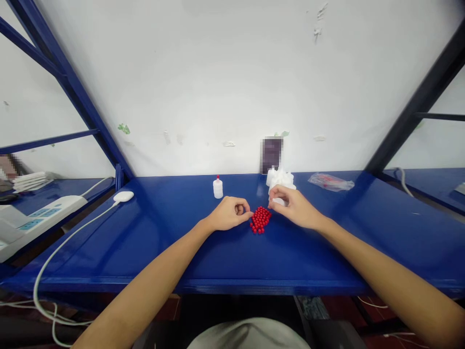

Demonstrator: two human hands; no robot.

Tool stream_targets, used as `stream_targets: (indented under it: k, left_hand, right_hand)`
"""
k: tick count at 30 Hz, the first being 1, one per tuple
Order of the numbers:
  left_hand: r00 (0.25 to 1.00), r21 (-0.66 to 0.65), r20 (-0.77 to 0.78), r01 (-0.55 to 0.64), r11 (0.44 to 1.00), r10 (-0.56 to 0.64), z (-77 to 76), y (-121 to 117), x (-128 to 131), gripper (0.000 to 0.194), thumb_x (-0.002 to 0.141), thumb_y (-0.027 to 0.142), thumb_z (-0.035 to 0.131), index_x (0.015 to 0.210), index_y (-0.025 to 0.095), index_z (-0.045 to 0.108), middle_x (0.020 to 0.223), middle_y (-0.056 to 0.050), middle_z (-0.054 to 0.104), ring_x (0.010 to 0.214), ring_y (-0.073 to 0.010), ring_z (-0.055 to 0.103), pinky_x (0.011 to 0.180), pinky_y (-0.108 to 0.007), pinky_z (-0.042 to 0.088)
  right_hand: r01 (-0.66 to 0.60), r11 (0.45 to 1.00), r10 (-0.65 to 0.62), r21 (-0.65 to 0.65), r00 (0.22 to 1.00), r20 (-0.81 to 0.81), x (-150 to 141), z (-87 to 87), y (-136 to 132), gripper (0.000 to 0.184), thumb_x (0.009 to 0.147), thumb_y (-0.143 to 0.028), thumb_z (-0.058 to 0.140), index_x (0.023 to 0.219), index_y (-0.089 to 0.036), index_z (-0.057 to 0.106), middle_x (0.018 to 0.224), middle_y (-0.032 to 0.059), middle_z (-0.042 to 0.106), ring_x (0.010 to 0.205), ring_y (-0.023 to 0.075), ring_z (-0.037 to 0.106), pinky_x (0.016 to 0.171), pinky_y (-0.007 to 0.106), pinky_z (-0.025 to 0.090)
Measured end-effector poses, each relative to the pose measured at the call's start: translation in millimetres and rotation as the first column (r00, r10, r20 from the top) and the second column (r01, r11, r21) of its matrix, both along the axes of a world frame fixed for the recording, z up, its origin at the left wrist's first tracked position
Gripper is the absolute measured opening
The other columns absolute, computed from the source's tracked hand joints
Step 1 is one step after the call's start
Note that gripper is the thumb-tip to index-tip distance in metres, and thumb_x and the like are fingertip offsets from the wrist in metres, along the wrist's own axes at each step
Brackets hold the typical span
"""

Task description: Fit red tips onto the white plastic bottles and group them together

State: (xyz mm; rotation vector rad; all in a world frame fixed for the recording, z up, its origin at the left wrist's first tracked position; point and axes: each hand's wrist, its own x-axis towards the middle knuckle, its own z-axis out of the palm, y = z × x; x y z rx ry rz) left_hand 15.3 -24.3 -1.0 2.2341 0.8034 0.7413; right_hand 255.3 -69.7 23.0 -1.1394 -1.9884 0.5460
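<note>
Flanking dozens of red pieces (260, 220): left hand (229, 213), right hand (298, 208), both curled, grip unclear; one red-tipped bottle (218, 189) beyond.

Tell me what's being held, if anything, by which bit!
Right hand seems curled around a white thing, but which part it grips is hidden. Left hand: can't tell.

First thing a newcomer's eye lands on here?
Probably the red pieces, clustered on the blue table between the left hand and the right hand. Next, the white bottle with a red tip, standing apart beyond the left hand. Then the white pile just beyond the right hand.
</note>
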Motion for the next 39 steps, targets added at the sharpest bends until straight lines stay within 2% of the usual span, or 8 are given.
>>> stream_targets:
  k: [5, 11, 18, 23, 27, 31, 36, 39]
  left_hand:
    - [0.993, 0.015, 0.088, -0.084, 0.996, 0.082, 3.3, 1, 1, 0.028, 0.088, 0.043, 0.059, 0.086, 0.016, 0.064, 0.058, 0.004, 0.049, 0.051, -0.0087, 0.041, 0.051, -0.022, 0.032]
    - [0.972, 0.171, 0.208, -0.146, 0.974, 0.110, 14.2, -9, 6, 0.026, 0.095, 0.041, 0.050, 0.096, 0.017, 0.060, 0.076, 0.001, 0.055, 0.059, -0.0097, 0.043, 0.059, -0.023, 0.036]
    - [0.984, 0.207, 0.163, -0.103, 0.973, 0.070, 13.3, -14, 9, 0.022, 0.097, 0.037, 0.049, 0.097, 0.018, 0.060, 0.075, 0.002, 0.053, 0.057, -0.0089, 0.040, 0.060, -0.024, 0.034]
    - [0.987, 0.239, 0.133, -0.119, 0.964, 0.089, 11.2, -11, 7, 0.023, 0.098, 0.038, 0.048, 0.096, 0.018, 0.058, 0.073, 0.002, 0.053, 0.057, -0.0097, 0.041, 0.060, -0.024, 0.034]
    - [0.989, 0.265, 0.120, -0.117, 0.957, 0.087, 11.2, -10, 5, 0.022, 0.098, 0.038, 0.047, 0.097, 0.018, 0.058, 0.072, 0.003, 0.052, 0.057, -0.0094, 0.042, 0.059, -0.024, 0.035]
    - [0.986, 0.348, 0.157, -0.111, 0.931, 0.059, 11.4, -11, 6, 0.020, 0.099, 0.035, 0.048, 0.100, 0.018, 0.059, 0.076, 0.001, 0.054, 0.059, -0.0094, 0.043, 0.060, -0.024, 0.038]
    - [0.957, 0.456, 0.290, -0.146, 0.878, 0.008, 13.7, -18, 13, 0.017, 0.097, 0.032, 0.052, 0.100, 0.018, 0.060, 0.085, -0.002, 0.056, 0.066, -0.0099, 0.048, 0.065, -0.024, 0.042]
    - [0.936, 0.345, 0.352, -0.137, 0.928, 0.007, 16.6, -20, 14, 0.018, 0.098, 0.034, 0.050, 0.099, 0.018, 0.057, 0.081, -0.001, 0.058, 0.066, -0.0103, 0.054, 0.063, -0.023, 0.045]
  right_hand:
    - [0.045, 0.998, -0.050, 0.043, 0.990, 0.133, -5, -6.7, 1, 0.005, 0.085, -0.024, 0.053, 0.084, -0.020, 0.056, 0.073, -0.0015, 0.062, 0.066, 0.0158, 0.054, 0.065, 0.029, 0.040]
    - [0.034, 0.998, -0.044, 0.045, 0.968, 0.248, -8, -5.5, -1, 0.011, 0.084, -0.021, 0.049, 0.078, -0.020, 0.058, 0.068, -0.0009, 0.061, 0.063, 0.0159, 0.054, 0.062, 0.028, 0.038]
    - [0.044, 0.991, -0.075, -0.123, 0.963, -0.260, -7, -5.9, 3, 0.011, 0.081, -0.025, 0.049, 0.075, -0.020, 0.055, 0.055, -0.0039, 0.054, 0.049, 0.0138, 0.052, 0.055, 0.028, 0.041]
    - [0.006, 0.983, -0.073, -0.184, 0.930, -0.359, -9, -10.7, 4, 0.013, 0.082, -0.028, 0.049, 0.074, -0.020, 0.054, 0.056, -0.0017, 0.058, 0.052, 0.0151, 0.056, 0.057, 0.028, 0.043]
    - [0.061, 0.979, -0.110, -0.195, 0.962, -0.249, -10, -15.6, 2, 0.015, 0.083, -0.032, 0.050, 0.076, -0.020, 0.054, 0.054, -0.0036, 0.054, 0.048, 0.0144, 0.052, 0.054, 0.028, 0.042]
    - [0.184, 0.983, -0.184, 0.016, 0.983, 0.009, -9, -18.1, 3, 0.014, 0.083, -0.031, 0.051, 0.078, -0.020, 0.058, 0.062, -0.0014, 0.059, 0.056, 0.0156, 0.054, 0.059, 0.029, 0.040]
    - [0.060, 0.989, -0.084, 0.133, 0.980, 0.180, -23, -4.9, 6, 0.012, 0.083, -0.027, 0.051, 0.084, -0.019, 0.061, 0.069, 0.0004, 0.064, 0.062, 0.0163, 0.055, 0.063, 0.029, 0.038]
    - [-0.053, 0.982, 0.015, 0.180, 0.978, 0.208, -39, 9.0, 12, 0.012, 0.084, -0.026, 0.051, 0.077, -0.019, 0.058, 0.065, -0.0007, 0.059, 0.059, 0.0146, 0.051, 0.060, 0.028, 0.035]
